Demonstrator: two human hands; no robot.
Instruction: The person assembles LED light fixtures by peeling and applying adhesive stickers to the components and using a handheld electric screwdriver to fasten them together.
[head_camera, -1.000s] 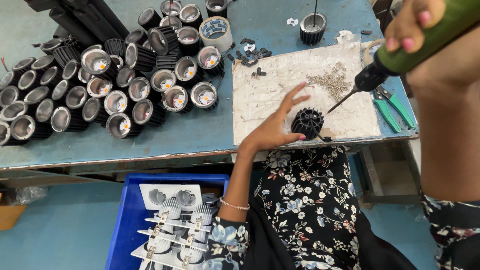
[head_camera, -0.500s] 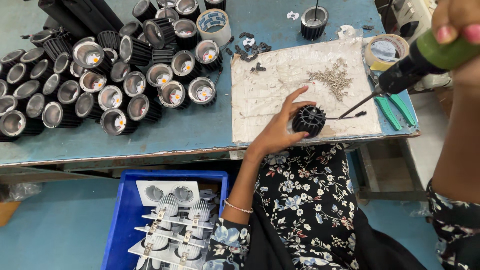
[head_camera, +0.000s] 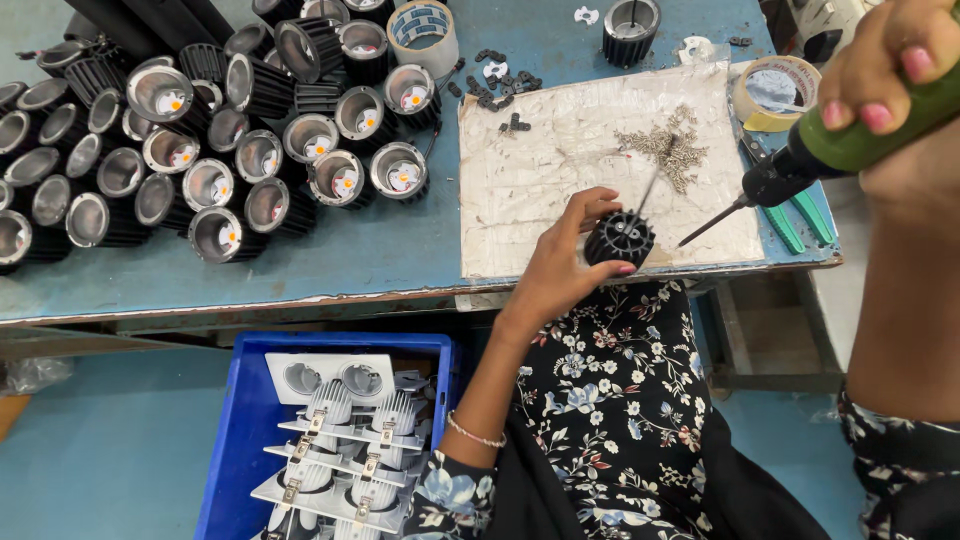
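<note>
— Two hands are seen. What is held, and where?

— A black finned part (head_camera: 620, 238) is gripped by the left hand (head_camera: 565, 262) near the table edge (head_camera: 400, 296). A green screwdriver (head_camera: 850, 145) is clutched by the right hand (head_camera: 890, 60), partly cut off.

— Is room left?

— Bare table is seen between the lamps (head_camera: 220, 235) and white sheet (head_camera: 540, 180).

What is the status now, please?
Left hand holds black finned part on white sheet. Right hand grips green screwdriver; tip beside part, apart. Nothing between.
</note>
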